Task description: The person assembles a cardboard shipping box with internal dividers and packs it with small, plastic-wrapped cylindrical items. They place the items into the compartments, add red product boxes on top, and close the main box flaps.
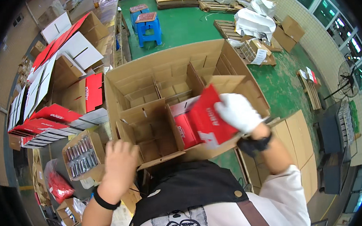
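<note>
A large brown carton (pixel 130 76) stands open in front of me, split into compartments by cardboard dividers (pixel 169 126). In a white glove, my right hand (pixel 240 112) grips the edge of a red cardboard box (pixel 210 115) with white lettering, tilted and blurred over the carton's near right part. Another red box face (pixel 184 129) shows in the compartment beside it. My bare left hand (pixel 119 161) is at the carton's near left corner, fingers stretched out and holding nothing. Whether its fingertips touch the cardboard is hard to tell.
To the left stand several open red-and-white boxes (pixel 51 113) and a small carton of shiny metal cylinders (pixel 81 155). A bag of red items (pixel 60 188) lies nearby. Beyond are blue stools (pixel 149 31); flattened cardboard (pixel 294 147) and a fan (pixel 346 80) are on the right.
</note>
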Action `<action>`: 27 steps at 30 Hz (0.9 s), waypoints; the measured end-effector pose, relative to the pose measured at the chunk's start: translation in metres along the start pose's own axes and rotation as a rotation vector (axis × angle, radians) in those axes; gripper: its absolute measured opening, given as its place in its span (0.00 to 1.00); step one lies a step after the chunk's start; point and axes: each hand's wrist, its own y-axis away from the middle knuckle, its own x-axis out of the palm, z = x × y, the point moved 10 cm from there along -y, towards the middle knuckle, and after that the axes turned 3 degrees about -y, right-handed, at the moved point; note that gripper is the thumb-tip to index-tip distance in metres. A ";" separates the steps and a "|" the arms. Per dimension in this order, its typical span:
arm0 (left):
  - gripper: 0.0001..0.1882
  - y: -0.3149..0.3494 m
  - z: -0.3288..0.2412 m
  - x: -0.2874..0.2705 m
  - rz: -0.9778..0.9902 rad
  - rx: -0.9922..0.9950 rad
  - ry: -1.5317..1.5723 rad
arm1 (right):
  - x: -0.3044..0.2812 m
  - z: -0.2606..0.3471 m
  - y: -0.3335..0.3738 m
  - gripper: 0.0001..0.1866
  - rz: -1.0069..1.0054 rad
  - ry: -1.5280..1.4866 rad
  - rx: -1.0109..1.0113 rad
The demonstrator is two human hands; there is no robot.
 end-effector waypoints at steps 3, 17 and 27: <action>0.39 -0.034 -0.049 0.020 0.035 0.006 0.249 | 0.085 0.022 -0.022 0.13 0.085 -0.074 -0.025; 0.19 0.017 0.006 0.023 -0.085 -0.237 0.802 | 0.133 0.063 0.018 0.32 0.529 -0.371 -0.213; 0.22 0.054 0.285 -0.052 -0.280 -0.479 -0.184 | 0.070 0.017 0.046 0.22 0.264 -0.589 -0.047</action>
